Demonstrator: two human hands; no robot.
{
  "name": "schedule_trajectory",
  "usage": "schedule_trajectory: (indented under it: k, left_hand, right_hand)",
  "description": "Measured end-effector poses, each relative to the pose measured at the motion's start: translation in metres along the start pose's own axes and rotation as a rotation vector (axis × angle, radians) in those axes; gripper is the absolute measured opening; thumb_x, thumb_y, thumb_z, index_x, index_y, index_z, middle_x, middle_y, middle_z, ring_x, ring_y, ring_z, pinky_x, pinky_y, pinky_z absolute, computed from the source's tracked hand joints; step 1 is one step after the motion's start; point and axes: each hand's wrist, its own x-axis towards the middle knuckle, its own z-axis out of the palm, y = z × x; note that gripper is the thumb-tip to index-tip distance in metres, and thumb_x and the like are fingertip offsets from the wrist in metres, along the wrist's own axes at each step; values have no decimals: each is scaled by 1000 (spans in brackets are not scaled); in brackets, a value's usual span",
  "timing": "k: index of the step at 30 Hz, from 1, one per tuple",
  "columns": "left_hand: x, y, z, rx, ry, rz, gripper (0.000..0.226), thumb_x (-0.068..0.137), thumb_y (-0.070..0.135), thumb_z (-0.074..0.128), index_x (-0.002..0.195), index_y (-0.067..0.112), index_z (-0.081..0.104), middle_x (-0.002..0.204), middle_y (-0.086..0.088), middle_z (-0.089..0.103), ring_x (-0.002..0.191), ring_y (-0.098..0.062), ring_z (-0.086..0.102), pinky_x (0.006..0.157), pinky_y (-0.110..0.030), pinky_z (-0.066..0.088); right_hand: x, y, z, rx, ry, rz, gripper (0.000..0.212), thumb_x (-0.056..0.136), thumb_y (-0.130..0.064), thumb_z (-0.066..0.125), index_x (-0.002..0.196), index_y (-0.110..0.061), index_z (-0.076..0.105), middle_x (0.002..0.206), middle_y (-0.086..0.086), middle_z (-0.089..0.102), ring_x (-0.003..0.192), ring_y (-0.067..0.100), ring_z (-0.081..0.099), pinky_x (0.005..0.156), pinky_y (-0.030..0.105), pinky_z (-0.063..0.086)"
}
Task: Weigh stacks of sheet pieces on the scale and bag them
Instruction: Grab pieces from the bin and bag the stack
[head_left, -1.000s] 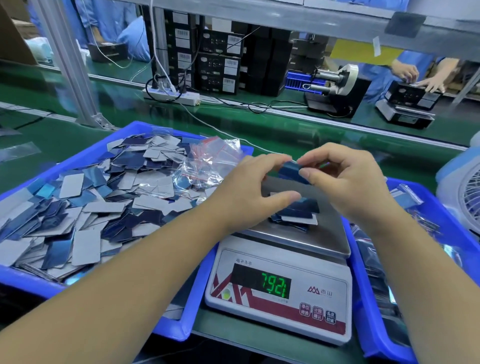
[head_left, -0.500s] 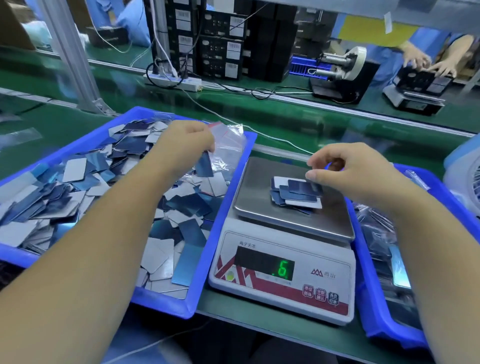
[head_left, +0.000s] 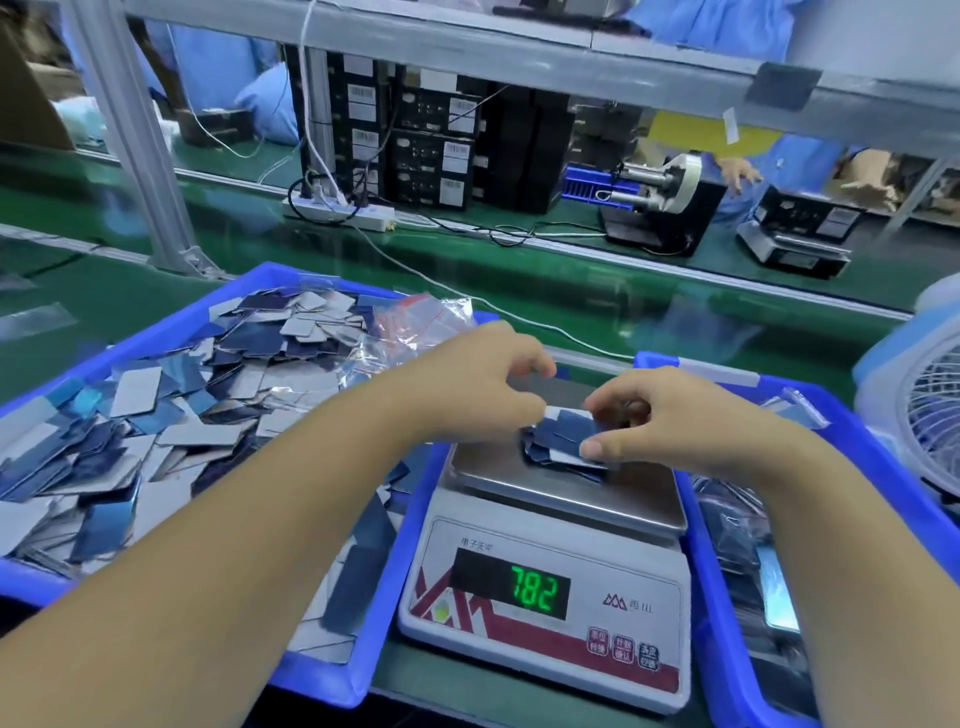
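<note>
- Head view, widest thing first: a green surface (head_left: 571, 306) runs across the scene under a grey metal frame.
- A big blue tray (head_left: 171, 332) sits at the near left, heaped with loose blue and grey sheet pieces (head_left: 156, 415); clear zip bags (head_left: 415, 322) lie at its far right corner.
- A second blue tray (head_left: 883, 467) stands at the right, with clear bags inside.
- Between the trays stands the scale (head_left: 550, 597), its green display reading 782.
- A white fan (head_left: 930, 405) shows at the right edge.
- The left hand (head_left: 467, 384) reaches over the pan's left side, fingers curled, thumb and fingertips pinching the left edge of the stack.
- The right hand (head_left: 680, 421) curls round the stack from the right, thumb at its near edge.
- The stack of sheet pieces (head_left: 566, 436) lies on the steel pan, between both hands.
</note>
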Motion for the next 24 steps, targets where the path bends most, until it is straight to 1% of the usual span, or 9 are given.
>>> schedule_trajectory:
  k: [2,5,6,8,11,15,19,22,24]
  left_hand:
    - [6,13,-1,108,-203,-3,55,87,46,68,136,30,51,130,7,45,103,-10,51,88,-27,43]
    - [13,25,2,407,-407,17,61,79,66,66,123,29,46,126,6,41,117,-19,43,100,-44,45]
    - [15,28,4,437,-415,24,57,79,65,68,119,31,47,122,6,42,115,-20,45,98,-45,46]
    - [19,32,5,408,-389,44,54,78,56,74,119,31,50,111,8,47,101,-17,54,88,-39,50]
    - [23,37,4,368,-364,27,51,73,49,82,110,32,51,93,13,54,80,-6,54,68,-31,46]
    - [30,45,-1,436,-408,-44,58,69,52,86,110,24,55,89,12,55,79,-6,54,65,-29,45]
    - [38,50,-1,506,-431,-46,49,66,57,85,85,26,53,85,8,60,80,-15,60,67,-31,49]
    - [36,45,-2,418,-420,-30,44,67,51,86,84,28,53,83,10,62,81,-14,62,66,-30,49]
    - [31,39,-2,321,-368,0,41,70,44,87,91,30,54,84,12,62,81,-12,62,65,-29,48]
  right_hand:
    - [0,1,0,-21,-23,5,55,48,-74,73,92,-42,67,87,-28,67,75,-8,61,70,17,46]
    - [-1,-1,-1,-38,-48,-21,39,58,-62,79,90,-45,66,83,-23,67,69,-5,58,64,16,48]
    - [-1,-2,0,-44,-54,-30,35,61,-57,81,90,-48,64,81,-25,66,69,-6,57,63,14,46]
    - [-2,-3,-1,-72,-57,-38,32,64,-55,82,89,-49,62,77,-28,62,67,-8,55,62,7,42]
    - [-2,-4,-1,-108,-64,-16,32,64,-58,81,84,-44,60,71,-29,59,63,-7,52,57,8,40]
    - [-3,-3,-1,-96,-31,3,40,62,-57,82,83,-33,59,74,-28,58,63,-6,52,55,12,41]
    - [-4,-4,-1,-36,12,-23,42,59,-52,85,85,-38,55,75,-27,57,63,-4,50,56,15,41]
    - [-4,-5,0,28,37,-56,41,62,-41,89,83,-33,55,68,-25,55,59,-3,47,53,13,39]
    - [-5,-8,1,88,69,-92,42,64,-32,90,83,-33,53,65,-24,53,57,-2,45,54,11,39]
